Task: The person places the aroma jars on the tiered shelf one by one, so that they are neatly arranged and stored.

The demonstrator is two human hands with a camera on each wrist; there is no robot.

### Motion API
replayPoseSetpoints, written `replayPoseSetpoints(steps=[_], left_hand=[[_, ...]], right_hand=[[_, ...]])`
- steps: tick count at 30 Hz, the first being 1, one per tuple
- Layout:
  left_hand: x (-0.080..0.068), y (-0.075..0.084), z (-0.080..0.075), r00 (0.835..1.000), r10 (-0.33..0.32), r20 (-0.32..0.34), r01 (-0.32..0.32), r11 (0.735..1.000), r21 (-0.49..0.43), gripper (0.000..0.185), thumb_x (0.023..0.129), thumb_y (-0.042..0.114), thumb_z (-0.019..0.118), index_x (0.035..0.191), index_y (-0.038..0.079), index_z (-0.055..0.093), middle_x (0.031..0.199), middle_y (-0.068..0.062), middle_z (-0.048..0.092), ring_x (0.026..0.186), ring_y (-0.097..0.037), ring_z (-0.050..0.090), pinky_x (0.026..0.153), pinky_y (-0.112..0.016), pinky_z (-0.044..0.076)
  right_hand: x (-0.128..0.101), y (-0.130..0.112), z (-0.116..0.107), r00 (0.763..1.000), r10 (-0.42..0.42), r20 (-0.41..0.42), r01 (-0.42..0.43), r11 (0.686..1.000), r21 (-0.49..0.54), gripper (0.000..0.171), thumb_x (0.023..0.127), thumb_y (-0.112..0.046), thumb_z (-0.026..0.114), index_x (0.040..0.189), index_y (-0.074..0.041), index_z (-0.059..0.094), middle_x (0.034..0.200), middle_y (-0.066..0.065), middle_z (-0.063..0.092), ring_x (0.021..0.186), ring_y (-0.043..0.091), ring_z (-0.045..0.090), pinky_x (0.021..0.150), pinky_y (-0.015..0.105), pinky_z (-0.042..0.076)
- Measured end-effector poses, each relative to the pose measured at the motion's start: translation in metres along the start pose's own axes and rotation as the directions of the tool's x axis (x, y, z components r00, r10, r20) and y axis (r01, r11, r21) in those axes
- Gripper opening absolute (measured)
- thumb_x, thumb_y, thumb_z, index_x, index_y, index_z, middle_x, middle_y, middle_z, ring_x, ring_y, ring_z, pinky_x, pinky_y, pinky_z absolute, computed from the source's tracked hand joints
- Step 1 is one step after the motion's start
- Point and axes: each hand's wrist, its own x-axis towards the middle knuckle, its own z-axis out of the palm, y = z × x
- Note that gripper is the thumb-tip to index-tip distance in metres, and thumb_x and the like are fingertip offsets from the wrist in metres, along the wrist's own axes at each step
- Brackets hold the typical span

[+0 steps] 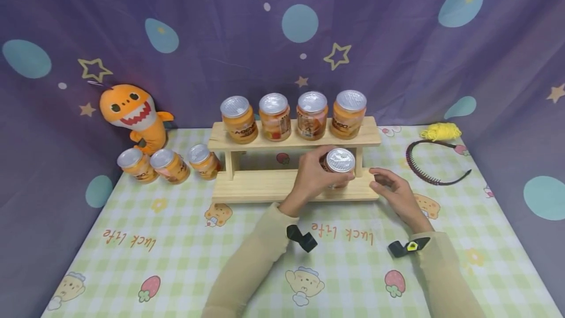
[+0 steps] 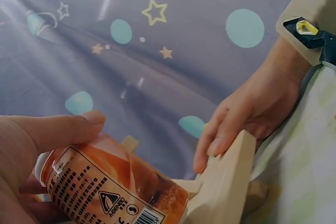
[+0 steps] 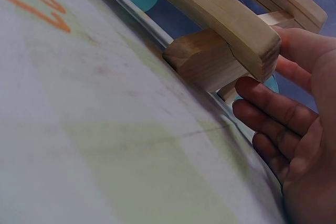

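A two-tier wooden rack (image 1: 265, 185) stands at the back of the table. Several orange jars with silver lids (image 1: 311, 115) line its top shelf. My left hand (image 1: 311, 176) grips another orange jar (image 1: 339, 167) at the right end of the lower shelf; the left wrist view shows the fingers curled round the jar's label (image 2: 105, 190). My right hand (image 1: 393, 188) rests with relaxed fingers (image 3: 273, 106) against the right end of the rack's lower board (image 3: 210, 11), holding nothing.
Three more orange jars (image 1: 169, 165) stand left of the rack, beside an orange shark plush (image 1: 132, 114). A dark headband (image 1: 434, 166) and a yellow scrunchie (image 1: 440, 131) lie at the right. A checked tablecloth (image 1: 176, 259) covers the table; a purple starry curtain hangs behind.
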Motion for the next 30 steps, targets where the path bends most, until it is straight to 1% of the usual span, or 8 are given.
replayPoseSetpoints(steps=[4, 8, 14, 18, 21, 24, 27, 30], left_hand=[[0.003, -0.002, 0.008, 1.0, 0.015, 0.014, -0.015, 1.0, -0.005, 0.06, 0.067, 0.023, 0.094, 0.12, 0.01, 0.07, 0.111, -0.008, 0.075, 0.099, -0.019, 0.071, 0.083, -0.021, 0.055], [0.004, -0.003, 0.015, 1.0, 0.024, 0.009, -0.024, 1.0, -0.002, 0.059, 0.067, 0.024, 0.094, 0.12, 0.011, 0.07, 0.11, -0.008, 0.075, 0.099, -0.02, 0.071, 0.083, -0.02, 0.055], [0.005, -0.004, 0.022, 1.0, 0.025, 0.002, -0.025, 0.999, 0.041, 0.06, 0.067, 0.026, 0.094, 0.12, 0.012, 0.07, 0.11, -0.006, 0.076, 0.1, -0.02, 0.072, 0.084, -0.02, 0.054], [0.004, -0.004, 0.024, 1.0, 0.02, -0.002, -0.02, 0.998, 0.066, 0.063, 0.068, 0.028, 0.093, 0.123, 0.012, 0.068, 0.111, -0.006, 0.076, 0.101, -0.019, 0.072, 0.084, -0.019, 0.054], [0.004, -0.005, 0.025, 1.0, 0.022, 0.017, -0.023, 0.997, 0.069, 0.066, 0.069, 0.029, 0.093, 0.127, 0.012, 0.065, 0.115, -0.007, 0.074, 0.104, -0.019, 0.072, 0.087, -0.021, 0.054], [0.003, -0.005, 0.024, 0.999, 0.013, 0.046, -0.017, 0.996, 0.088, 0.075, 0.07, 0.029, 0.093, 0.135, 0.014, 0.059, 0.124, -0.007, 0.071, 0.113, -0.021, 0.069, 0.095, -0.026, 0.054], [0.002, -0.004, 0.018, 0.998, 0.015, 0.066, -0.022, 0.994, 0.108, 0.08, 0.07, 0.029, 0.092, 0.14, 0.016, 0.054, 0.13, -0.006, 0.067, 0.121, -0.021, 0.065, 0.104, -0.032, 0.051], [-0.002, -0.003, 0.007, 0.998, 0.031, 0.062, -0.037, 0.994, 0.101, 0.079, 0.07, 0.029, 0.092, 0.139, 0.017, 0.055, 0.131, -0.007, 0.066, 0.125, -0.023, 0.062, 0.107, -0.04, 0.049]], right_hand=[[0.001, 0.0, 0.0, 1.0, 0.008, 0.006, -0.008, 1.0, -0.008, 0.044, 0.099, -0.023, 0.064, 0.137, -0.004, 0.057, 0.115, -0.031, 0.059, 0.106, -0.011, 0.057, 0.094, 0.009, 0.04], [0.001, 0.0, 0.0, 1.0, 0.009, 0.009, -0.009, 1.0, -0.016, 0.044, 0.099, -0.024, 0.064, 0.138, -0.005, 0.056, 0.116, -0.031, 0.058, 0.106, -0.011, 0.057, 0.094, 0.009, 0.04], [0.001, 0.001, -0.001, 1.0, 0.002, 0.005, -0.002, 1.0, -0.012, 0.044, 0.099, -0.022, 0.064, 0.137, -0.004, 0.056, 0.117, -0.03, 0.058, 0.106, -0.01, 0.057, 0.094, 0.008, 0.04], [0.001, 0.001, -0.001, 1.0, -0.003, 0.0, 0.003, 1.0, -0.004, 0.043, 0.099, -0.021, 0.064, 0.137, -0.003, 0.057, 0.117, -0.031, 0.059, 0.106, -0.01, 0.057, 0.093, 0.008, 0.041], [0.0, 0.001, -0.001, 1.0, -0.015, -0.002, 0.015, 1.0, 0.001, 0.042, 0.099, -0.02, 0.064, 0.136, -0.003, 0.057, 0.117, -0.031, 0.059, 0.105, -0.01, 0.058, 0.092, 0.008, 0.043], [0.0, 0.002, -0.002, 1.0, -0.027, -0.001, 0.027, 1.0, 0.0, 0.041, 0.099, -0.02, 0.064, 0.135, -0.002, 0.057, 0.116, -0.031, 0.059, 0.105, -0.01, 0.058, 0.091, 0.007, 0.043], [0.0, 0.002, -0.001, 1.0, -0.031, -0.001, 0.031, 1.0, -0.006, 0.041, 0.098, -0.02, 0.064, 0.135, -0.002, 0.058, 0.116, -0.031, 0.059, 0.105, -0.01, 0.058, 0.092, 0.007, 0.042], [0.0, 0.002, 0.0, 1.0, -0.026, 0.0, 0.026, 1.0, -0.016, 0.042, 0.099, -0.021, 0.064, 0.136, -0.003, 0.058, 0.116, -0.032, 0.059, 0.105, -0.011, 0.057, 0.092, 0.007, 0.041]])
